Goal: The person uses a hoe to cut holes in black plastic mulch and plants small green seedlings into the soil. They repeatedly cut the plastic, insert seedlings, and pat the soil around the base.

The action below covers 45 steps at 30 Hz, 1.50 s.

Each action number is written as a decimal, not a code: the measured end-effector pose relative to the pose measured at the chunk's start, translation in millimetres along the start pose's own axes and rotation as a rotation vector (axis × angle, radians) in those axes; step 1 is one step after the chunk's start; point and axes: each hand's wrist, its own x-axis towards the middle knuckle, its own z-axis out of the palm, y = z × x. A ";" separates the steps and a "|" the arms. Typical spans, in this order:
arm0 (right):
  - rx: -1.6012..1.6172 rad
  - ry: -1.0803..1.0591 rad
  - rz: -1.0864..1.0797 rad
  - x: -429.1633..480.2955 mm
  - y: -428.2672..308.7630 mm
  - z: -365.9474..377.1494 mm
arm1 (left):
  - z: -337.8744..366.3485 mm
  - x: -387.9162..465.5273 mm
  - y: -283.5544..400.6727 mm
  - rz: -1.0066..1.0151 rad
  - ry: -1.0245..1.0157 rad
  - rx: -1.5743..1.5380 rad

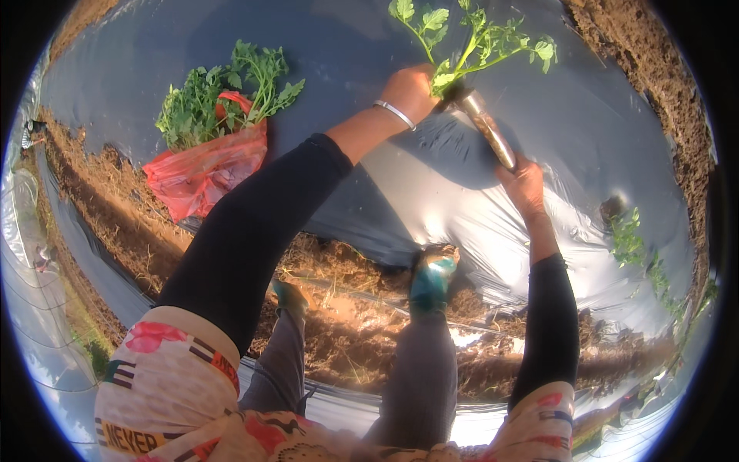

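My left hand [411, 92], with a pale bracelet on its wrist, grips a leafy green seedling [470, 49], which looks like a tomato plant, low on its stems. The leaves spread up and to the right. My right hand [524, 182] is closed around the handle of a short hand tool [489, 130], probably a small hoe or trowel. Its far end meets a dark gap in the plastic mulch film [358, 40] beside the seedling's base; the blade is hidden there. The roots are also out of sight behind my left hand.
Left of my arm, a red plastic bag [211, 167] holds more seedlings [193, 107] on the film. Farther right stands a row of plants [628, 239] beside a hole [613, 208]. My boots [433, 280] are in the muddy furrow [346, 341]. Distant people appear at far left.
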 end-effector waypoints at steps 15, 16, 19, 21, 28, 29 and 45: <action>-0.432 -0.160 0.073 30.0 -27.6 6.2 | 11.6 2.2 -20.6 -0.102 0.161 0.031; -0.439 -0.162 0.076 30.7 -29.1 6.1 | 13.0 2.6 -20.3 -0.103 0.180 -0.008; -0.400 -0.188 0.075 31.5 -31.0 0.8 | 8.7 4.3 -17.7 -0.141 0.174 -0.045; -0.325 -0.178 0.083 25.6 -27.0 -4.6 | 3.9 3.8 -13.6 -0.153 0.120 -0.040; -0.132 -0.066 0.083 1.6 -4.0 -6.9 | -5.8 4.9 3.3 -0.085 -0.073 0.160; -0.118 -0.064 0.077 0.2 -2.8 -7.0 | -5.3 5.1 4.9 -0.065 -0.101 0.221; -0.255 -0.030 0.055 9.7 -15.2 -1.9 | 5.9 -4.7 -10.2 -0.019 -0.010 0.277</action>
